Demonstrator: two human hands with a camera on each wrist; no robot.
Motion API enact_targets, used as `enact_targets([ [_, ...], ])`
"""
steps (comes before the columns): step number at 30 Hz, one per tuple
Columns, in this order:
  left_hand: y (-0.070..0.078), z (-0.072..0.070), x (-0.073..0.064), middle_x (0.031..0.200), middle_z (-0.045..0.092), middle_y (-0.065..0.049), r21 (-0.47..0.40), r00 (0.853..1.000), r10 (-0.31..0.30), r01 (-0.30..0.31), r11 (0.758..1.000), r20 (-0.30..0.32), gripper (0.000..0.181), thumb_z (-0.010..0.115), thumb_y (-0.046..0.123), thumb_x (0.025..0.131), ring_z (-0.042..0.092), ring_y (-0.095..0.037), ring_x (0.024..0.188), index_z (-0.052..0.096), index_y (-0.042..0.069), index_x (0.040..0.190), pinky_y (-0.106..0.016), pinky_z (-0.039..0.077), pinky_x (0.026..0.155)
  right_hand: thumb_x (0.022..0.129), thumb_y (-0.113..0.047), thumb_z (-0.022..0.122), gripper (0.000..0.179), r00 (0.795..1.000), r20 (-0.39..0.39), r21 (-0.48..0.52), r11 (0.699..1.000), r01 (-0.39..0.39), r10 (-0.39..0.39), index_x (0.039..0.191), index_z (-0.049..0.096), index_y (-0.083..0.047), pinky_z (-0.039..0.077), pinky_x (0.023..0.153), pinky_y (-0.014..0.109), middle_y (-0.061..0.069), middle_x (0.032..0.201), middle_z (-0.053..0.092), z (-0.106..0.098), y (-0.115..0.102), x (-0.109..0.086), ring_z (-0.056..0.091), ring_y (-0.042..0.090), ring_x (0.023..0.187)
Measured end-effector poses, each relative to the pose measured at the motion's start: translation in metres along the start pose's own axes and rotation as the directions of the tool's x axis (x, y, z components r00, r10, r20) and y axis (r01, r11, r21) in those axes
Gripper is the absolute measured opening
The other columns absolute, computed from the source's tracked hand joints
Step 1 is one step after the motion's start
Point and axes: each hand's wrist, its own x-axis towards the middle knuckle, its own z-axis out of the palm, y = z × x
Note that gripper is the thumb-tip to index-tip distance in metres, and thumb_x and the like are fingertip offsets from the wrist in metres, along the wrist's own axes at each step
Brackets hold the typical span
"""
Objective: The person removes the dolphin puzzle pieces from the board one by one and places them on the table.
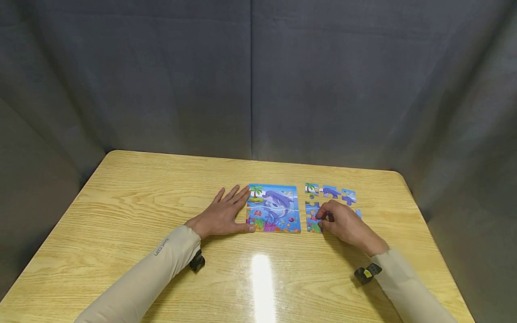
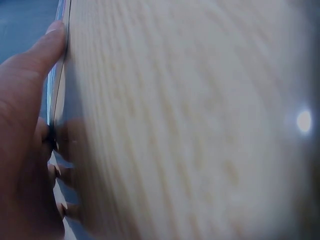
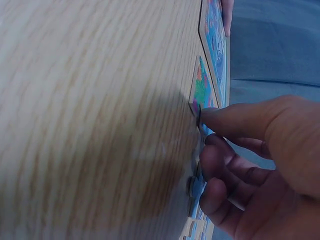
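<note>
In the head view a square dolphin puzzle board lies flat on the table. My left hand is spread flat at its left side, with the thumb at the lower left corner and fingertips by the upper left edge. Right of the board, loose jigsaw pieces lie in rows: a palm tree piece, a dolphin piece and a crab piece among them. My right hand reaches over the lower row, its thumb and curled index finger pinching a jigsaw piece beside the crab piece. The hand hides most of that piece.
The wooden table has rounded back corners. A dark grey curtain hangs behind it and along both sides. Black wrist cameras sit under both sleeves. A bright light reflection lies on the table's front half.
</note>
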Motion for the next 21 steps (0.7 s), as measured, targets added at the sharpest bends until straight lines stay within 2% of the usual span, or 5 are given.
enact_targets([
  [10, -0.001, 0.001, -0.001, 0.183, 0.007, -0.004, 0.010, 1.000, 0.005, -0.005, 1.000, -0.012, 0.108, 0.061, 0.071, 0.097, 0.003, -0.033, 0.171, 0.013, 0.010, 0.173, -0.065, 0.000, 0.135, 0.100, -0.008, 0.073, 0.002, 0.999, -0.011, 0.036, 0.999, 0.041, -0.041, 0.099, 0.073, -0.005, 0.046, 0.064, 0.025, 0.005, 0.101, 0.066, 0.001, -0.005, 0.003, 0.054, 0.015, 0.078],
  [15, -0.002, 0.001, 0.000, 0.183, 0.007, -0.004, 0.012, 1.000, 0.009, -0.009, 1.000, -0.009, 0.107, 0.061, 0.070, 0.098, 0.003, -0.033, 0.170, 0.013, 0.010, 0.173, -0.065, 0.000, 0.135, 0.102, -0.011, 0.071, 0.005, 0.998, -0.003, 0.040, 0.998, 0.058, -0.058, 0.101, 0.072, -0.005, 0.045, 0.062, 0.025, 0.005, 0.101, 0.067, 0.007, -0.015, 0.011, 0.053, 0.013, 0.077],
  [21, -0.001, 0.002, 0.000, 0.183, 0.006, -0.004, 0.002, 1.000, 0.010, -0.010, 1.000, -0.003, 0.107, 0.060, 0.071, 0.098, 0.002, -0.032, 0.171, 0.013, 0.011, 0.173, -0.064, -0.002, 0.136, 0.102, -0.006, 0.069, 0.004, 0.995, 0.032, 0.068, 0.993, 0.096, -0.098, 0.104, 0.072, -0.007, 0.048, 0.062, 0.025, 0.006, 0.104, 0.067, 0.015, -0.028, 0.021, 0.056, 0.013, 0.075],
])
